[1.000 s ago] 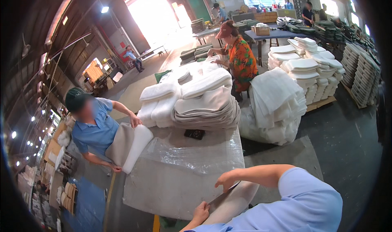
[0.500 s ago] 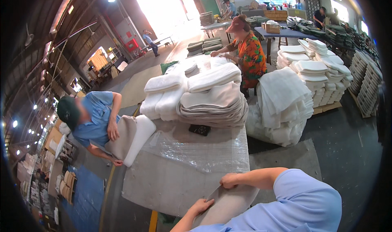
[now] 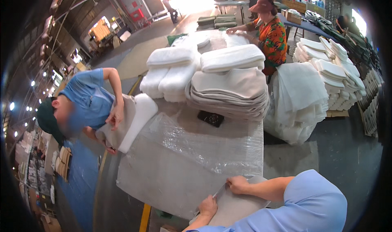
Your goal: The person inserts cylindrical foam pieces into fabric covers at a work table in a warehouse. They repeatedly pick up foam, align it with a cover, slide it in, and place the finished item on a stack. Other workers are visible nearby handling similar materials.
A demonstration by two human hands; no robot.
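A light grey fabric cover (image 3: pixel 240 209) lies near the close edge of the table, against my body. My left hand (image 3: pixel 208 206) is closed on its left edge. Farther along that same edge, my right hand (image 3: pixel 237 185) grips the fabric near its far corner. The edge runs fairly straight between my two fists. Whether anything is inside the cover, I cannot tell. My sleeve hides its near right part.
Plastic film covers the table (image 3: pixel 163 175). Beyond my hands are a black patterned box (image 3: pixel 210 118), stacked grey covers (image 3: pixel 228 91) and white pads (image 3: pixel 232 57). A co-worker at left handles a grey-and-white pad (image 3: pixel 139 117). A bag of white sheets (image 3: pixel 300 97) stands right.
The view has shifted, so the table sits differently in it. Both my hands keep hold of the grey cover's edge. The co-worker at left bends lower over the pad.
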